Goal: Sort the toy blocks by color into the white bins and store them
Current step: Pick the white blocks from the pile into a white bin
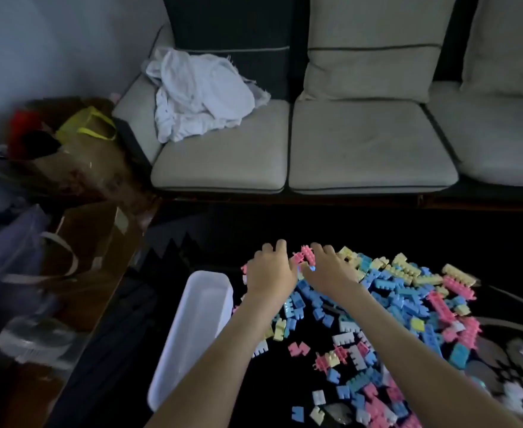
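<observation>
A big pile of pink, blue, yellow and white toy blocks [402, 291] lies on a dark surface. At its far left edge both of my hands meet around a pink block piece [304, 256]. My left hand [271, 268] grips the piece's left end with curled fingers. Its right end is held by my right hand [328, 267]. The fingertips are hidden behind the knuckles. A long white bin [192, 329] lies just left of the pile, beside my left forearm, and nothing shows inside it.
Loose blocks [340, 359] are scattered toward me. A grey sofa [368, 149] with a white cloth [198, 94] stands beyond. Bags [84, 128] and a brown table [93, 242] crowd the left. A patterned rug area [501, 350] shows at the right.
</observation>
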